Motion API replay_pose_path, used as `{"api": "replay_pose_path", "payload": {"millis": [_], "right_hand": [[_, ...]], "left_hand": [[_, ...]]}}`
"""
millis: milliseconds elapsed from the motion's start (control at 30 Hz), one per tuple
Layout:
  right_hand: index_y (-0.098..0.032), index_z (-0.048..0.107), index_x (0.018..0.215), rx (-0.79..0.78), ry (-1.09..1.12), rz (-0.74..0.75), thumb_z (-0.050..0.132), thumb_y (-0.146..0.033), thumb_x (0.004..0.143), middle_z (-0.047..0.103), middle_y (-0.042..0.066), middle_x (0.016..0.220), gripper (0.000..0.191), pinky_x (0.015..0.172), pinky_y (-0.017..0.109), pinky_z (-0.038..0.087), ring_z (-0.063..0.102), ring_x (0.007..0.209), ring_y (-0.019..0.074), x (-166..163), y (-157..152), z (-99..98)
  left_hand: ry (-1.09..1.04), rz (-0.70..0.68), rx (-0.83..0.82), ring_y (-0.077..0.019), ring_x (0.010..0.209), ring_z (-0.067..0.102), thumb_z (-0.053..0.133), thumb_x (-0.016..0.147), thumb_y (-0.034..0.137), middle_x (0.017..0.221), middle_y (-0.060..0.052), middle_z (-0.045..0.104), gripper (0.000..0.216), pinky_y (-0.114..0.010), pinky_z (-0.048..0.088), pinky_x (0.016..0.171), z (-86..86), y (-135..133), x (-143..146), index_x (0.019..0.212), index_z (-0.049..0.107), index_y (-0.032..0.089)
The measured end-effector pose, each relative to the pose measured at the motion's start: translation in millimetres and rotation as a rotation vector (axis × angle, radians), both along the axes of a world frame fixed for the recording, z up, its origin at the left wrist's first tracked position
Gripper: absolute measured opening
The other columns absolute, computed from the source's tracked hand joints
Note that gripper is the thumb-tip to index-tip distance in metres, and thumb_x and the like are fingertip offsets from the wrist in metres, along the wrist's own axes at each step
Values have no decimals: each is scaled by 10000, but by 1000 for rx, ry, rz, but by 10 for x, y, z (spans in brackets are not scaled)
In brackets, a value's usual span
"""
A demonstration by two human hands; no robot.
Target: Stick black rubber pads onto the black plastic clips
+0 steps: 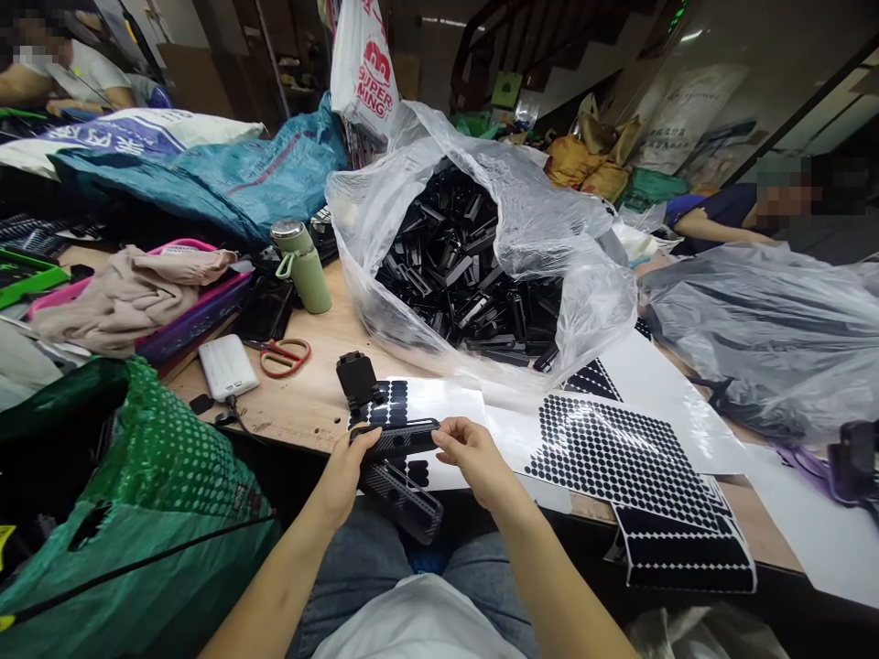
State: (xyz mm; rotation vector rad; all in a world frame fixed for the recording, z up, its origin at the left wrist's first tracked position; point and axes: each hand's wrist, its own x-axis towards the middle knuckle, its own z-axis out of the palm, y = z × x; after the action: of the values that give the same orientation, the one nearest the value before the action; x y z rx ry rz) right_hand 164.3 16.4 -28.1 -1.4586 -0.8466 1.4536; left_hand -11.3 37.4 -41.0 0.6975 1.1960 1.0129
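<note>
Okay, so on the head cam the left hand (pixel 349 465) is pinching one end of a long black piece (pixel 405 439), and the right hand (pixel 477 458) has thumb and forefinger closed on the other end, so it sits right between them. Another black piece (pixel 406 502) hangs just below, a dotted sheet (pixel 611 448) lies right of the right hand, and a plastic bag (pixel 591 284) of black parts (pixel 460 265) is ahead of both.

Small assembly workshop — bagged black parts (pixel 473 265), dotted sheets (pixel 618 448), wooden worktable (pixel 292 407), co-worker (pixel 721 217) nearby
</note>
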Motion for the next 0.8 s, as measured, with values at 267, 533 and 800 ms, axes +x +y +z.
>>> {"api": "replay_pose_path", "payload": {"millis": [267, 533, 800], "right_hand": [[-173, 518, 675, 10, -30, -3, 640, -377, 656, 473, -14, 718, 238, 699, 281, 473, 476, 711, 113, 2, -18, 16], [-176, 524, 722, 47, -159, 29, 594, -390, 713, 523, 7, 776, 226, 711, 303, 463, 505, 733, 137, 18, -51, 7], [-190, 545, 739, 120, -324, 10, 545, -373, 756, 567, 24, 790, 185, 705, 315, 443, 540, 775, 174, 4, -80, -27]], "left_hand": [[29, 1, 41, -209, 790, 587, 684, 623, 391, 765, -28, 653, 276, -268, 438, 683, 35, -15, 29, 771, 640, 162], [69, -51, 45, -216, 811, 586, 642, 664, 420, 830, -31, 648, 302, -267, 450, 643, 22, -45, 20, 822, 598, 167], [44, -67, 41, -222, 840, 588, 632, 672, 427, 870, -40, 657, 338, -262, 445, 639, 8, -62, 27, 885, 601, 167]]}}
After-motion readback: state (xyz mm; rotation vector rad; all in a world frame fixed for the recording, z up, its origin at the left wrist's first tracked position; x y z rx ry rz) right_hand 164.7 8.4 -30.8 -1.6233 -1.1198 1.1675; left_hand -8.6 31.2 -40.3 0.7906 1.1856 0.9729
